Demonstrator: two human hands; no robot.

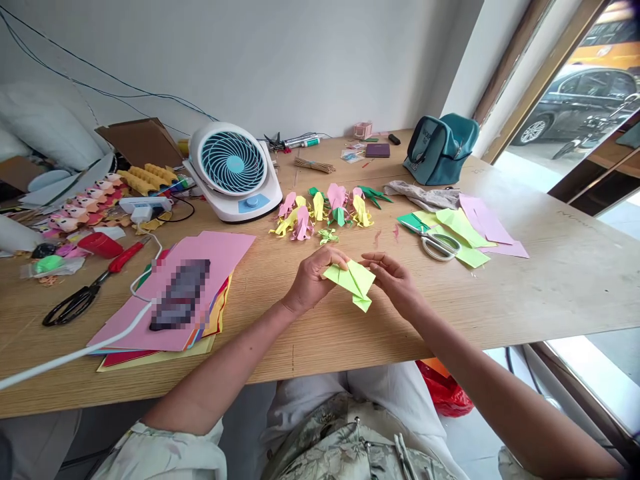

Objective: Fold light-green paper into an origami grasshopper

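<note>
A lime-green piece of folded paper [361,279] is held up over the table's front part, with a crease down its middle and a small flap hanging at its lower end. My left hand [315,277] pinches its left side between thumb and fingers. At the right corner, my right hand [395,279] has its thumb and fingers closed on the edge. Beyond the hands lies a group of folded paper figures [320,212] in pink, yellow and green. Silver-handled scissors [440,245] rest on cut green paper sheets [463,227] to the right.
A phone, blurred out [181,293], lies on a stack of coloured paper [225,250] at left, crossed by a white cable [120,339]. Nearby are black-and-red scissors [95,287]. A white fan [235,170] and a teal bag [440,150] stand farther back.
</note>
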